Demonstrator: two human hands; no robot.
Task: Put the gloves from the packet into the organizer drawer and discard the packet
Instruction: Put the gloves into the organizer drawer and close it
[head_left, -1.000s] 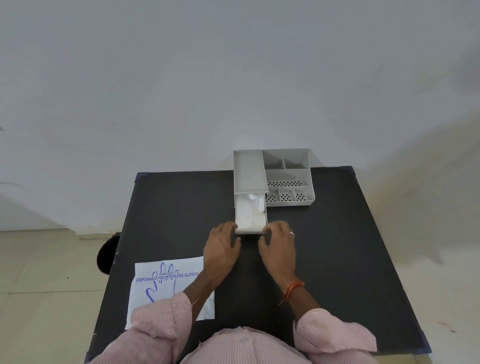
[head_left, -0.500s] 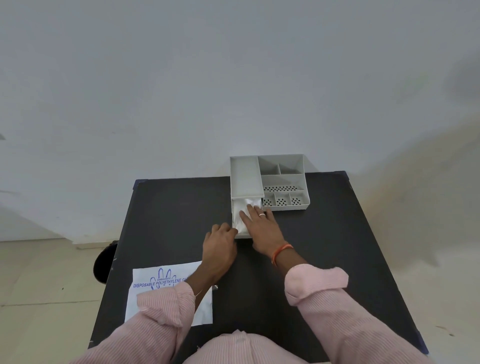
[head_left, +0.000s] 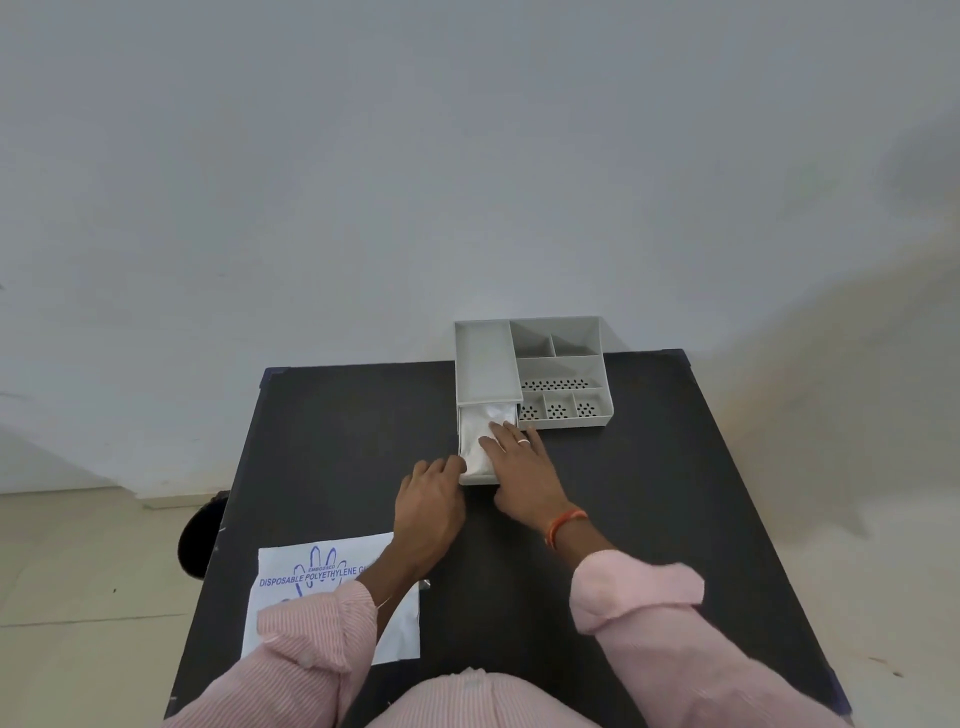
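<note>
The gloves (head_left: 480, 434) lay in the pulled-out drawer (head_left: 475, 479) of the organizer (head_left: 558, 345). The right hand (head_left: 519, 467) pressed flat on them, fingers spread. The left hand (head_left: 428, 506), curled, touched the drawer's front corner. The packet (head_left: 291, 597) lay at the table's (head_left: 675, 467) near-left edge.

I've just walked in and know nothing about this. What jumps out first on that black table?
The grey organizer at the table's far edge stands out, its drawer pulled toward the person and filled with white gloves. The right hand lies flat on the gloves while the left hand is at the drawer's front left corner. Near the left front edge lies a white packet printed "Disposable Polyethylene", partly under the left sleeve.
</note>
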